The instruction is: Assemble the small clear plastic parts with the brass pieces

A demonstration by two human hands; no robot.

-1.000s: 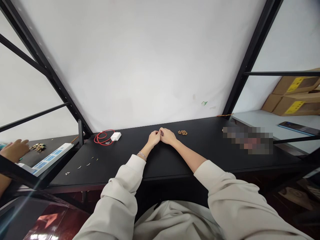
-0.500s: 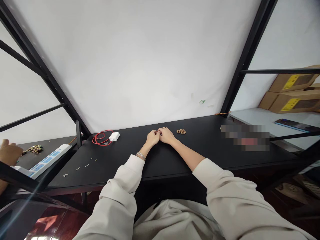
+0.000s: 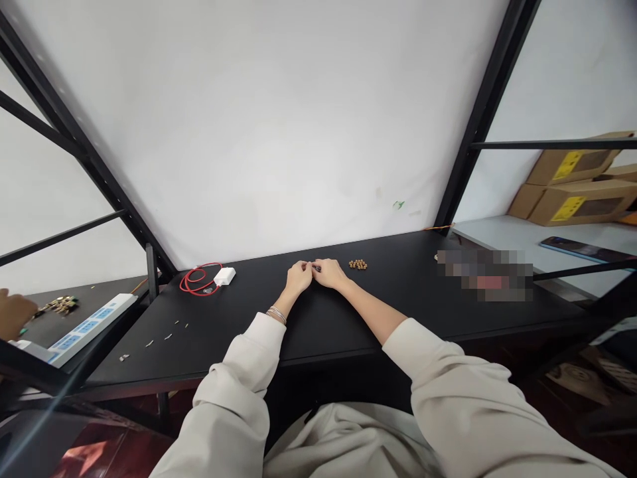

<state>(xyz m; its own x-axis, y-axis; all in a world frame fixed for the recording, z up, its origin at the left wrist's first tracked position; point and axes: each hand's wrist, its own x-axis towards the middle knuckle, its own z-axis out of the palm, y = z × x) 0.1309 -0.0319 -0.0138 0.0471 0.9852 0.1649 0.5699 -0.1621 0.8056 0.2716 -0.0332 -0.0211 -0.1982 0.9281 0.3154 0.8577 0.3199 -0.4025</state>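
Note:
My left hand (image 3: 299, 276) and my right hand (image 3: 329, 273) meet at the fingertips over the black table (image 3: 328, 325). Both have their fingers pinched together. Between them shows a bit of a small dark thing (image 3: 317, 268), too small and too covered to name. Just right of my right hand lies a cluster of small tan-brown pieces (image 3: 357, 264). A silvery bracelet (image 3: 277, 315) circles my left wrist.
A white charger (image 3: 225, 276) with a coiled red cable (image 3: 195, 291) lies left. Small scraps (image 3: 168, 336) are scattered nearer the left edge. Beyond the frame are a power strip (image 3: 92, 330) and another person's hand (image 3: 14, 315). Cardboard boxes (image 3: 572, 202) and a phone (image 3: 587, 250) sit right.
The view has shifted slightly. My hands stay together, with the fingertips a little further apart and the dark thing showing more. The other person's hand at far left has moved left and down.

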